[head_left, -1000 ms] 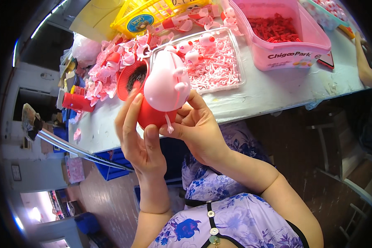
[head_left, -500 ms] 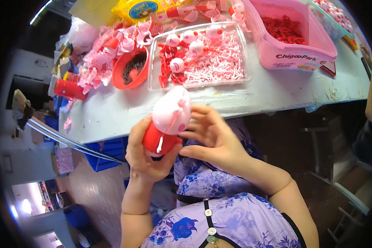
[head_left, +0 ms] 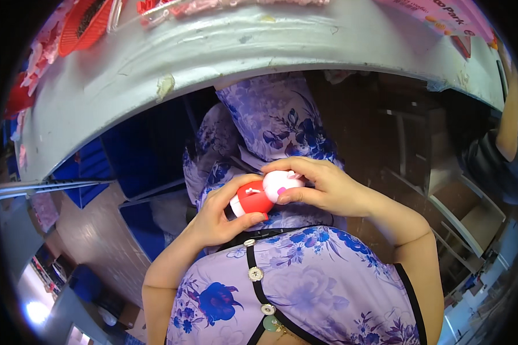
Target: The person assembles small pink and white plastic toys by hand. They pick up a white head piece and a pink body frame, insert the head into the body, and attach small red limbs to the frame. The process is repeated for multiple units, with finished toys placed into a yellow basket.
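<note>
A toy figure (head_left: 255, 199) with a red body and a round, pale pink head lies sideways over my lap. A small white arm shows on the red body, and a pink ear and a darker pink spot show on the head. My left hand (head_left: 220, 214) is closed around the body, its thumb along the near side. My right hand (head_left: 330, 187) grips the head between thumb and fingers. Part of the head is hidden by that hand.
Beyond my lap runs the pale worktable (head_left: 213, 54). A red basket (head_left: 86, 26) stands at its far left, a pink tub (head_left: 443, 14) at the far right. Blue crates (head_left: 83, 175) sit below on the left. Another person's arm (head_left: 509, 123) and a chair (head_left: 466, 221) are at right.
Both hands have brought the toy down from near the table edge to over my lap, tipping it sideways. My right hand has closed on the head. The view has tilted downward.
</note>
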`<state>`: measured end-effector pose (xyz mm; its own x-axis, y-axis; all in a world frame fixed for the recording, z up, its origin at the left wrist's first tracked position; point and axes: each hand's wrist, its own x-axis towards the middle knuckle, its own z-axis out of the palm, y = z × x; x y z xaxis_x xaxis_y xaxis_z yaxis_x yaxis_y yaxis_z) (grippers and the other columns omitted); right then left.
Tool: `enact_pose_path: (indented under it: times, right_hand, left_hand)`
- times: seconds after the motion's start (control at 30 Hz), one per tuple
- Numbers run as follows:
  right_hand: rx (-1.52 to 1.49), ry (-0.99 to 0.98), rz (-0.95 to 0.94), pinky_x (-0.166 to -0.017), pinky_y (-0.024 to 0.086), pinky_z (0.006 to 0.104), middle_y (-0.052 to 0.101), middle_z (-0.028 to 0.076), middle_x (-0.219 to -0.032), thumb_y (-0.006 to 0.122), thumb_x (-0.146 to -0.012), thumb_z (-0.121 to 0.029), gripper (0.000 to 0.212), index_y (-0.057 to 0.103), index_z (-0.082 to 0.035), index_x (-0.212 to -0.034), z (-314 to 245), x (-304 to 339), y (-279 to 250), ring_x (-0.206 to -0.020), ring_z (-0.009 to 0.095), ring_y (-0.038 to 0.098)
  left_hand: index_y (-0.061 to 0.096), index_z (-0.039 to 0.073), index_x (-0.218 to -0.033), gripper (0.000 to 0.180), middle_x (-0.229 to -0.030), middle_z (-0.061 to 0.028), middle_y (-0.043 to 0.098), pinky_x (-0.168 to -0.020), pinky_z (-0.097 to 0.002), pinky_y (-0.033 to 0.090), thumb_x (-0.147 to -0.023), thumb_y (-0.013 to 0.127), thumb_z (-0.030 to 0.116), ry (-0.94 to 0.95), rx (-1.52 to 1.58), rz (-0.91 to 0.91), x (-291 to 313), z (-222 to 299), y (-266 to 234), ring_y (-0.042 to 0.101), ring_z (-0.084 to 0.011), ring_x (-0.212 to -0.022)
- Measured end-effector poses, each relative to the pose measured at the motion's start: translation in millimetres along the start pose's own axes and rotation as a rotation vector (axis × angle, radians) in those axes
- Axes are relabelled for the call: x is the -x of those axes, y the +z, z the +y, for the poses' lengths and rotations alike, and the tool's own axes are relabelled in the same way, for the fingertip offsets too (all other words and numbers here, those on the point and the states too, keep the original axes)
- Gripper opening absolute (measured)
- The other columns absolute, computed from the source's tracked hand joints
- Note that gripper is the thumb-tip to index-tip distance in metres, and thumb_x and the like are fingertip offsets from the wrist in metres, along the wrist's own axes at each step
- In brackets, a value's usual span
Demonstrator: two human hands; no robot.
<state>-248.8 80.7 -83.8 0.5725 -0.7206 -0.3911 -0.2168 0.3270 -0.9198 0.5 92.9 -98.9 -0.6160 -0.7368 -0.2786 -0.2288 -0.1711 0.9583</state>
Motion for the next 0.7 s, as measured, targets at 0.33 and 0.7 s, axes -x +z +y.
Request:
enact_pose_path:
  times: [0.33,0.7]
  right_hand:
    - [0.096,0.018,0.048,-0.094,0.046,0.0347,0.060,0.013,-0.122,0.066,-0.087,-0.019,0.041,0.055,-0.005,-0.124,12.1,6.6,16.0,-0.112,0.025,0.059]
    - [0.392,-0.221,0.017,-0.085,0.047,0.0380,0.064,0.012,-0.105,0.075,-0.077,-0.017,0.036,0.062,-0.004,-0.108,-4.7,-0.7,10.9,-0.096,0.029,0.060]
  left_hand:
    - [0.053,0.003,-0.119,0.057,-0.109,-0.0129,0.061,-0.087,-0.0340,0.049,-0.075,0.080,0.028,-0.096,0.063,0.009,7.3,-14.3,3.2,0.063,-0.0252,-0.099]
    - [0.057,0.001,-0.112,0.056,-0.100,-0.0139,0.065,-0.079,-0.0325,0.052,-0.071,0.085,0.028,0.025,-0.108,0.035,8.6,-5.5,3.5,0.066,-0.0255,-0.090]
